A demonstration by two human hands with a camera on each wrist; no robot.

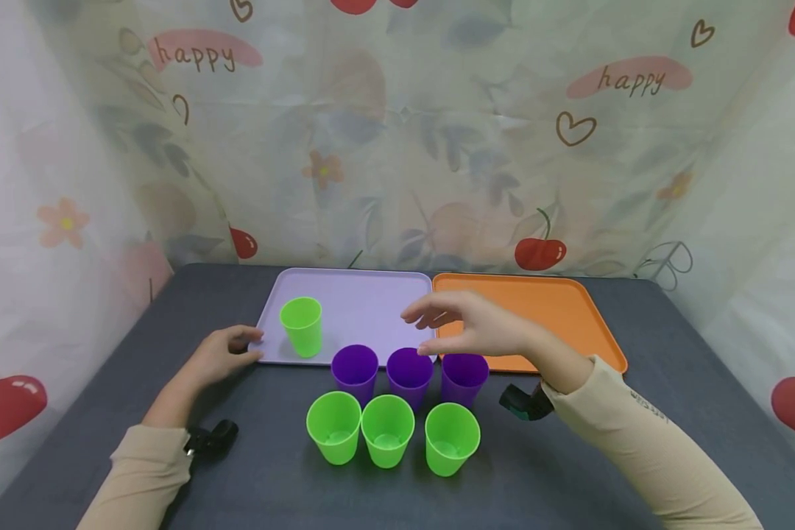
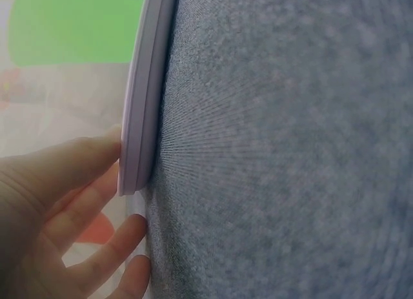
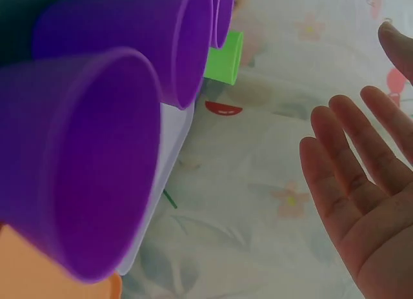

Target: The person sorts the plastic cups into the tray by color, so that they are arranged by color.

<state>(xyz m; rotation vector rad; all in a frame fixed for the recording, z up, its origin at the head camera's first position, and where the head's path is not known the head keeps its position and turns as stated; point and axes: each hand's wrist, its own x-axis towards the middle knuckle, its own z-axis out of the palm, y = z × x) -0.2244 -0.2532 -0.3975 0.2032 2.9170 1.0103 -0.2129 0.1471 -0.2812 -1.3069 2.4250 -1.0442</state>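
Observation:
My left hand [image 1: 220, 356] is at the near left corner of the lilac tray [image 1: 364, 313]. In the left wrist view its thumb touches the tray's rim [image 2: 139, 118], the other fingers spread loosely beside it. One green cup [image 1: 302, 335] stands upright on that tray's left part. My right hand [image 1: 473, 324] hovers, fingers extended and holding nothing, above a row of purple cups: a left one [image 1: 355, 383], a middle one [image 1: 407, 386] and a right one [image 1: 462, 389]. The right wrist view shows its palm [image 3: 387, 247] apart from the purple cups.
An orange tray [image 1: 530, 316] lies to the right of the lilac one. In front of the purple cups stand three green cups: left [image 1: 334, 438], middle [image 1: 387, 442] and right [image 1: 449, 449]. Dark cloth [image 1: 271, 478] covers the table; a printed curtain [image 1: 404, 147] hangs behind.

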